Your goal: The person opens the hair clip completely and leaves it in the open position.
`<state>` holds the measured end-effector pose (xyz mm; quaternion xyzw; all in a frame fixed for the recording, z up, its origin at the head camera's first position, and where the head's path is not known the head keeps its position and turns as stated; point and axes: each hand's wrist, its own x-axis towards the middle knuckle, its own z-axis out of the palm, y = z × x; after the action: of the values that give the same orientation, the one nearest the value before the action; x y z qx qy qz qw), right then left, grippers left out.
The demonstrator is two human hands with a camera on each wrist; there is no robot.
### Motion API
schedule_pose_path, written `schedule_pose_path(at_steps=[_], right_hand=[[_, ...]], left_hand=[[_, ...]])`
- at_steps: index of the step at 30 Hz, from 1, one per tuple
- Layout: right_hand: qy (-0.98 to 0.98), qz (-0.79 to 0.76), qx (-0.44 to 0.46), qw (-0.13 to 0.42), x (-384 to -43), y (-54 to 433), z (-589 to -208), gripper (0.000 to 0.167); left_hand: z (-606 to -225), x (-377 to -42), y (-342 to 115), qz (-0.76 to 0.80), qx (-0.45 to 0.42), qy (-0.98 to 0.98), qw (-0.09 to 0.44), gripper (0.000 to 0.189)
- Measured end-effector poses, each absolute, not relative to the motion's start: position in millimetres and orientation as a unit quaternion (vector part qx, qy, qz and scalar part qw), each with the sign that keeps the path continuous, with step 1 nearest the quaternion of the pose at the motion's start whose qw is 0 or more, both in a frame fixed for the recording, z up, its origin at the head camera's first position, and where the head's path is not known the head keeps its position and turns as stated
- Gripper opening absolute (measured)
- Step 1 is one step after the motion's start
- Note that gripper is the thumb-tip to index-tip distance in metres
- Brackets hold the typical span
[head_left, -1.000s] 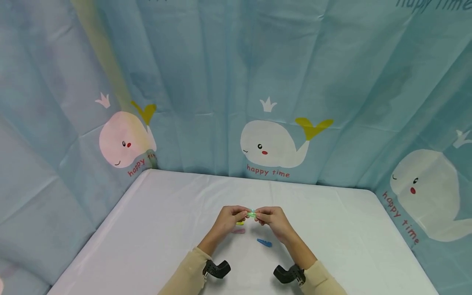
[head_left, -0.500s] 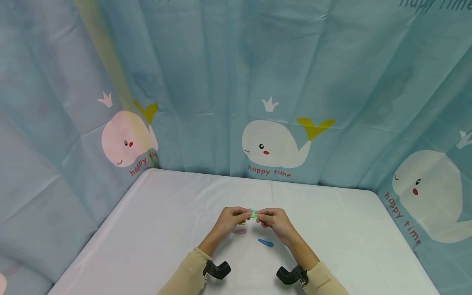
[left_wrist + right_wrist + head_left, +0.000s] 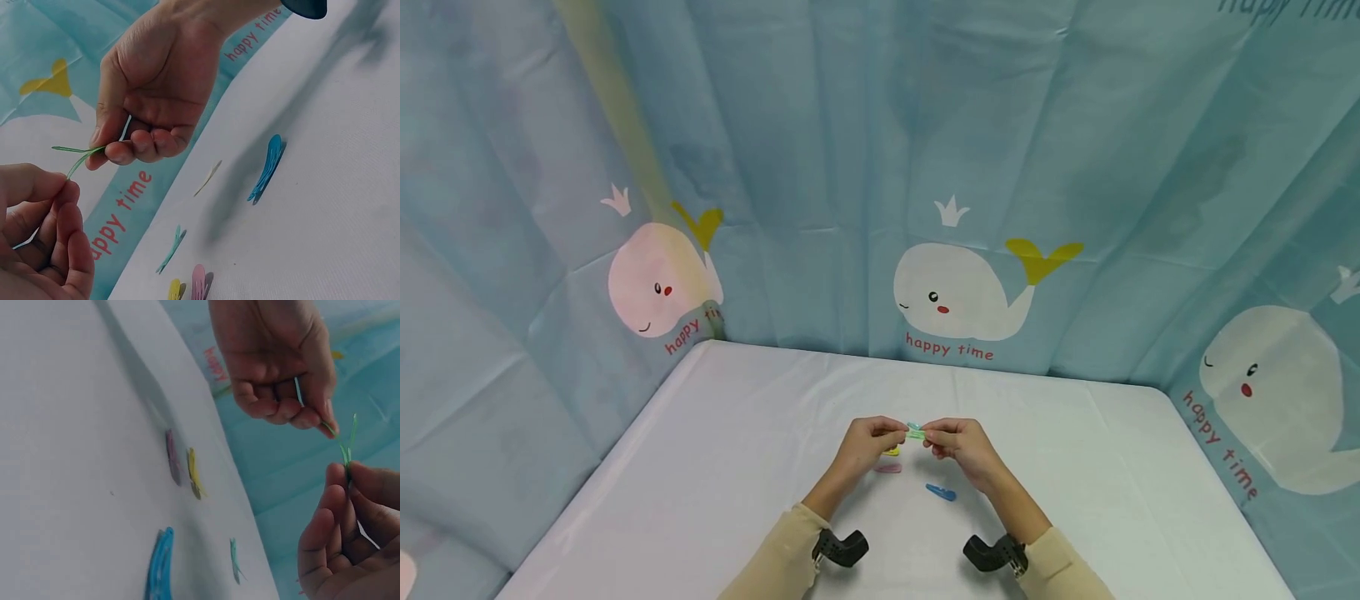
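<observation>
Between my two hands, a green snap hair clip [image 3: 916, 434] is held above the table. Its prongs stand spread apart in the left wrist view. My left hand [image 3: 867, 446] pinches one part of the clip between thumb and forefinger. The clip's joined end is pinched by my right hand [image 3: 961, 450] in the same way. On the cloth below lie a blue hair clip [image 3: 941, 492], a pink hair clip [image 3: 889, 468] and a yellow hair clip [image 3: 892, 452]. A teal hair clip [image 3: 170, 250] lies farther back, its two parts crossed in the left wrist view.
A white cloth covers the table [image 3: 760, 467]. One thin pale strip [image 3: 207, 178] lies between the teal and blue clips. Behind the table hangs a blue curtain [image 3: 820, 275] printed with whales. Black wrist mounts [image 3: 841, 548] are strapped to both forearms.
Both hands keep their pinch on the green hair clip and stay nearly in place. The clip's tilt has shifted slightly. The clips on the table have not moved.
</observation>
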<state>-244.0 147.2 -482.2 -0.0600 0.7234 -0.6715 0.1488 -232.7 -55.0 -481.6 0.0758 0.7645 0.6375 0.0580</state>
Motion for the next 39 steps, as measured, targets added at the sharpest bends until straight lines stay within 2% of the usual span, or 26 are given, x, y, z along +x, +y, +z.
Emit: schedule_pose_path(at_steps=[26,39], right_hand=[[0.773,-0.623,-0.04,0.112,-269.0,141.4,-473.0,0.019],[0.779,-0.618,-0.024,0.104,-289.0,123.2,-478.9,0.014]], left_hand=[[-479.8,-246.5,-54.9,0.616,0.045,0.786,0.028,0.017],[-490.6,-270.3,-63.5,0.597,0.001,0.802,0.02,0.016]])
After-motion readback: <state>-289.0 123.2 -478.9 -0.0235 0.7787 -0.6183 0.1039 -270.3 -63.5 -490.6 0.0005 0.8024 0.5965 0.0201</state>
